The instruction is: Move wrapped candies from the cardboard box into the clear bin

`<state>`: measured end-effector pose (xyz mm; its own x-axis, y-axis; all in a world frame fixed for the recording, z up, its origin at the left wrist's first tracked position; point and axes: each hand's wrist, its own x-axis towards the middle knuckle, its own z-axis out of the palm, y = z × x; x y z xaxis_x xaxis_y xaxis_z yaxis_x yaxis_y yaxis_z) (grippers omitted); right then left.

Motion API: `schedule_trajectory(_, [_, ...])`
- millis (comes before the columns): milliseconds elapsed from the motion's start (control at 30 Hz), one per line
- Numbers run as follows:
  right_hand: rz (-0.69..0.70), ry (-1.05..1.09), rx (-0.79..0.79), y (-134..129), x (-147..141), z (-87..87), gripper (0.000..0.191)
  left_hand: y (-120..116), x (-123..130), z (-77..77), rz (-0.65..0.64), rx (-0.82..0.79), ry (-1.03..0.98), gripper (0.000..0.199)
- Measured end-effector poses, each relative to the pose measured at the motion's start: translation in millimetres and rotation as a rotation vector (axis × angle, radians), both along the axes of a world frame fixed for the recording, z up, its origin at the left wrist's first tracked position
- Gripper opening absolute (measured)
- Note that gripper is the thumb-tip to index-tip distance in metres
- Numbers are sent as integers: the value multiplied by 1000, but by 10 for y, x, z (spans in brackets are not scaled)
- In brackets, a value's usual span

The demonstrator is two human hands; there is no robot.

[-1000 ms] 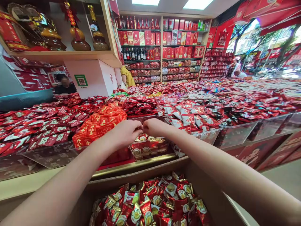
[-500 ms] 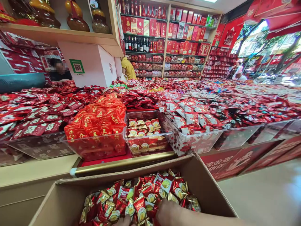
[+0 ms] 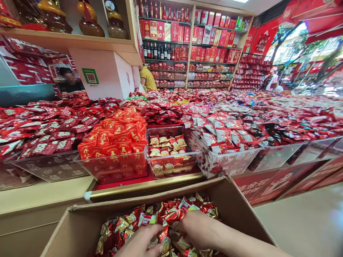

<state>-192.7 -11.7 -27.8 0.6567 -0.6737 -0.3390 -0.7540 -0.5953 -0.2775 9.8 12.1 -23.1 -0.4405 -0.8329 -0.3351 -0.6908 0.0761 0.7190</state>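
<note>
A deep cardboard box [image 3: 235,210] stands open in front of me, heaped with small red and gold wrapped durian candies [image 3: 139,214]. My left hand [image 3: 139,243] lies over the heap, thumb and fingers apart, with a wrapped candy just at the fingertips. Beside it, my right hand [image 3: 198,228] is bent down among the wrappers with its fingers curled. Those fingertips are hidden, and blurred packets lie under them. Beyond the box, a clear plastic bin [image 3: 171,169] holds neat rows of similar gold and red packets, its fill lower than its neighbours'.
A bin of orange-red packets [image 3: 112,153] stands left of the clear bin, and one of white and red packets [image 3: 222,137] stands right. A gold counter edge [image 3: 147,187] runs behind the box. A person in a yellow top [image 3: 148,78] is farther back.
My left hand has come up from the bottom edge onto the candies. My right hand has risen slightly, and more of its forearm shows. The view has shifted a little.
</note>
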Motion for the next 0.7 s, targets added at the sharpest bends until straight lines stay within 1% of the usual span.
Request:
schedule_trajectory(67, [-133, -356, 98, -29, -46, 189, 17, 15, -78, 71, 125, 111, 266, 47])
schedule_trajectory(133, [-273, -656, 281, -51, -53, 297, 17, 29, -166, 159, 223, 211, 512, 48])
schedule_trajectory(233, [-455, -950, 511, -62, -18, 333, 20, 38, -263, 298, 361, 261, 633, 37])
schedule_trajectory(300, [-536, -1074, 615, -52, 10, 327, 22, 39, -285, 357, 394, 282, 677, 29])
schedule_trajectory(400, [-604, -1198, 690, -27, 38, 332, 28, 41, -265, 369, 385, 328, 773, 24])
schedule_trajectory(500, [-652, -1228, 699, -11, 61, 346, 31, 48, -220, 335, 380, 355, 788, 26])
schedule_trajectory(567, [-637, -1185, 660, -4, 80, 340, 30, 54, -199, 308, 396, 349, 728, 30])
schedule_trajectory(633, [-588, -1140, 610, 8, 103, 312, 28, 58, -193, 273, 423, 335, 682, 36])
schedule_trajectory(700, [-564, -1141, 636, 29, 128, 271, 27, 58, -197, 224, 463, 321, 687, 40])
